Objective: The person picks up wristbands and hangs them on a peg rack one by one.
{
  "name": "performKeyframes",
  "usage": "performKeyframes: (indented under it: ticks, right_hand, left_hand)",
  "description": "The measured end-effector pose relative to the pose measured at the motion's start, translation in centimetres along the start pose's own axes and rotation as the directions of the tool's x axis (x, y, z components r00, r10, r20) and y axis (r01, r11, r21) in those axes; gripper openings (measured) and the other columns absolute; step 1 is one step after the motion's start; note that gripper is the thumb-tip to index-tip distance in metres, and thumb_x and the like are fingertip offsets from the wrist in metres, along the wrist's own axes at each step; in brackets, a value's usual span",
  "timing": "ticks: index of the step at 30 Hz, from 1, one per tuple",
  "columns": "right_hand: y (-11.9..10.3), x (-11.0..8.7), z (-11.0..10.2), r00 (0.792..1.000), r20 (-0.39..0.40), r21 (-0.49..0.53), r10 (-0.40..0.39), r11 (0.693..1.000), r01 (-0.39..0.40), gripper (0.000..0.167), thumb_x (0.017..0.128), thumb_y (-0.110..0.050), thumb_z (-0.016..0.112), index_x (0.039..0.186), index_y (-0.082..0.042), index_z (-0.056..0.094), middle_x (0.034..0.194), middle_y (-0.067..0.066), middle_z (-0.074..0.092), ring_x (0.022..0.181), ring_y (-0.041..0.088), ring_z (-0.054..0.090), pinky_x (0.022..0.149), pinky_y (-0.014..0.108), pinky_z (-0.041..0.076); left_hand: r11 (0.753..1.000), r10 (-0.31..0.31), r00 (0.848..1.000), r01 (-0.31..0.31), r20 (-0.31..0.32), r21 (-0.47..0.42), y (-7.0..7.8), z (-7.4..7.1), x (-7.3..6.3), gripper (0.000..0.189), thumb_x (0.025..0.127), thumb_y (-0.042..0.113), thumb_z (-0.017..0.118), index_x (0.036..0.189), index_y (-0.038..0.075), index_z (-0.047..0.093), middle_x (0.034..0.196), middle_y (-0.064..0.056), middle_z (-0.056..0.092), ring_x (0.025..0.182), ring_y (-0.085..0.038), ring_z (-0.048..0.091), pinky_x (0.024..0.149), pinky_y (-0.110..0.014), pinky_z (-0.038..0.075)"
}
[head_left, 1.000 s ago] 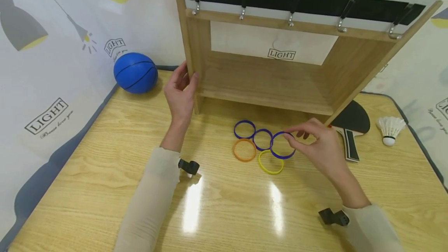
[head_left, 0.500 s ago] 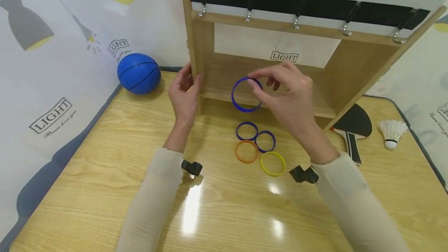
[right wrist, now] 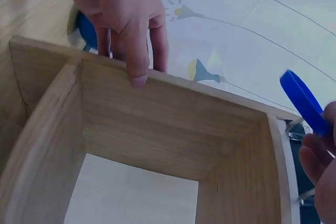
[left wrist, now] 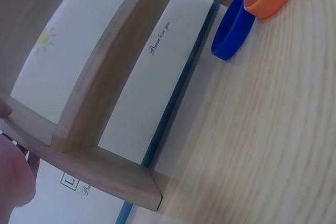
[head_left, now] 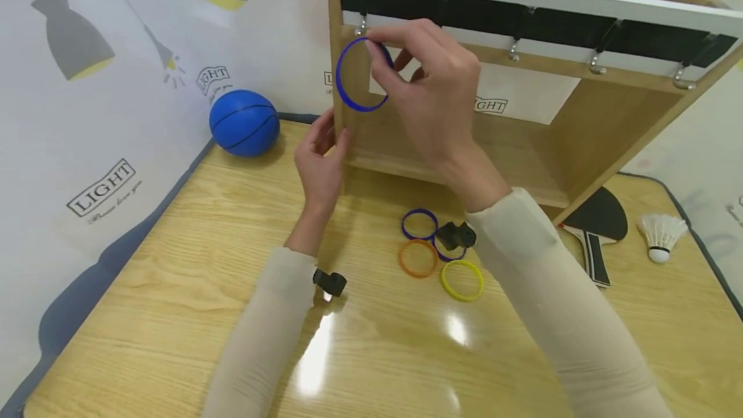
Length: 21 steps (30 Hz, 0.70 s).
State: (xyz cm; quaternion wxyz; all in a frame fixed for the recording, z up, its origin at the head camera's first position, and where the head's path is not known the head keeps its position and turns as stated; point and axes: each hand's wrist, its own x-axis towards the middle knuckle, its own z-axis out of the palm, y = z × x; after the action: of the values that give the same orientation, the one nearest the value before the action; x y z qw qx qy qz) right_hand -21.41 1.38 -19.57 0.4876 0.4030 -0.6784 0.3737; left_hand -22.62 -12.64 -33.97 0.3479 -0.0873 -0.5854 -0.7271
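Observation:
Between thumb and fingertips, my right hand (head_left: 432, 92) pinches a blue silicone wristband (head_left: 361, 108) near the leftmost metal hook (head_left: 362, 23) of a wooden rack (head_left: 571, 140). The right wrist view shows that raised band (right wrist: 302, 98) close to the hooks; whether it touches one I cannot tell. My left hand (head_left: 319, 176) grips the rack's left side panel (right wrist: 173, 90), thumb inside and fingers outside. In front of the rack lie another blue wristband (head_left: 419, 211), an orange one (head_left: 418, 277) and a yellow one (head_left: 444, 279). My right wrist camera partly hides one more blue band (head_left: 449, 258).
A blue basketball (head_left: 244, 122) sits left of the rack. On the right lie a black table tennis paddle (head_left: 600, 215) and a white shuttlecock (head_left: 662, 234). More hooks (head_left: 598, 64) line the rack's top bar. A printed curtain (head_left: 157, 69) surrounds the wooden table (head_left: 174, 302).
My right hand has lifted the blue wristband off the table and carried it up and left to the leftmost hook. My left hand keeps its grip on the panel. The view has shifted slightly.

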Motion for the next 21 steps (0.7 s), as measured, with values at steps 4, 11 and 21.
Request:
performKeyframes:
  ticks: [4, 11, 21]
  right_hand:
    - [0.3, 0.1, 1.0, 0.999, -0.033, -0.086, 0.020, 0.996, -0.022, 0.016, 0.095, -0.018, 0.066, 0.098, -0.005, 0.075, 0.095, 0.002, 0.072, 0.077, 0.013, 0.065, 0.065, 0.022, 0.051]
    - [0.6, -0.1, 1.7, 0.993, -0.021, -0.201, 0.120, 0.972, -0.122, 0.019, 0.097, -0.022, 0.063, 0.101, -0.008, 0.074, 0.099, 0.000, 0.072, 0.082, 0.010, 0.067, 0.066, 0.023, 0.053]
    - [0.3, -0.2, 1.4, 0.993, 0.090, -0.313, 0.081, 0.948, -0.049, 0.030, 0.101, -0.032, 0.055, 0.111, -0.008, 0.072, 0.108, 0.002, 0.072, 0.070, 0.016, 0.066, 0.054, 0.025, 0.043]
  left_hand:
    - [1.000, 0.008, 1.000, -0.008, 0.002, 0.007, 0.0, 0.1, -0.2, 0.035, 0.087, -0.008, 0.066, 0.122, -0.008, 0.063, 0.118, -0.017, 0.066, 0.105, -0.029, 0.066, 0.090, -0.041, 0.053]
    - [0.999, 0.037, 0.999, -0.037, 0.021, 0.015, 0.0, 0.2, -0.2, 0.034, 0.089, -0.008, 0.065, 0.122, -0.007, 0.063, 0.119, -0.016, 0.066, 0.107, -0.027, 0.065, 0.091, -0.042, 0.052]
    - [0.998, 0.040, 0.999, -0.041, 0.020, 0.046, 0.1, -0.1, 0.0, 0.034, 0.089, -0.007, 0.065, 0.123, -0.007, 0.063, 0.120, -0.016, 0.066, 0.107, -0.026, 0.066, 0.089, -0.040, 0.053]
